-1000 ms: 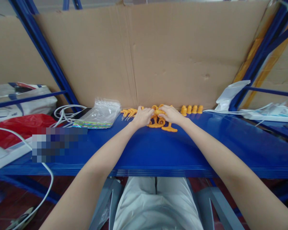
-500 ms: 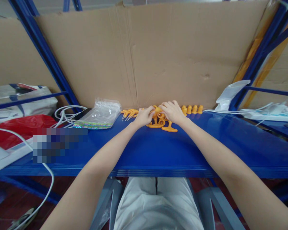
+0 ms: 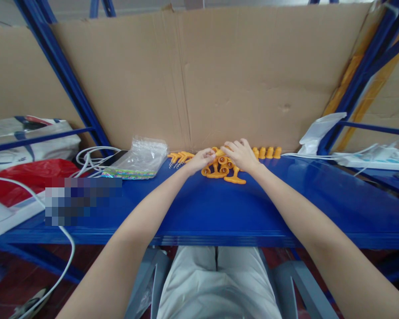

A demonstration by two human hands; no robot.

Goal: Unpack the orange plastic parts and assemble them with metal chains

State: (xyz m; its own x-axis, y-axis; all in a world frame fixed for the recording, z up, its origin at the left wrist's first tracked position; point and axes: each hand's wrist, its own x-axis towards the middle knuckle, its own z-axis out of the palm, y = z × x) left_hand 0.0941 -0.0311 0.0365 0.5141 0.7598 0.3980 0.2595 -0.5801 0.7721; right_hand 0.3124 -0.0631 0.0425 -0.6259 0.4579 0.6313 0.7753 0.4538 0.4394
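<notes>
My left hand (image 3: 201, 162) is at the left side of a pile of orange corkscrew parts. Its fingers are bent together near the pile's top, and what they pinch, if anything, is too small to make out. From the right my right hand (image 3: 241, 155) curls over the same pile, fingers closed round an orange plastic piece that is mostly hidden. Below the hands lie orange T-shaped handles (image 3: 235, 180) and round hollow ends (image 3: 224, 170). Left of my left hand, several corkscrews (image 3: 179, 157) with orange handles and metal spirals lie in a row.
Several orange caps (image 3: 269, 153) stand in a row right of my right hand. Clear plastic bags (image 3: 139, 157) are stacked at the left. A cardboard wall (image 3: 236, 79) backs the blue table (image 3: 202, 212). White cables (image 3: 86, 157) and a red bag (image 3: 29, 179) lie far left.
My left hand has shifted slightly, its fingers drawn closer together, and more orange parts show beneath it. My right hand stays nearly in place over the pile.
</notes>
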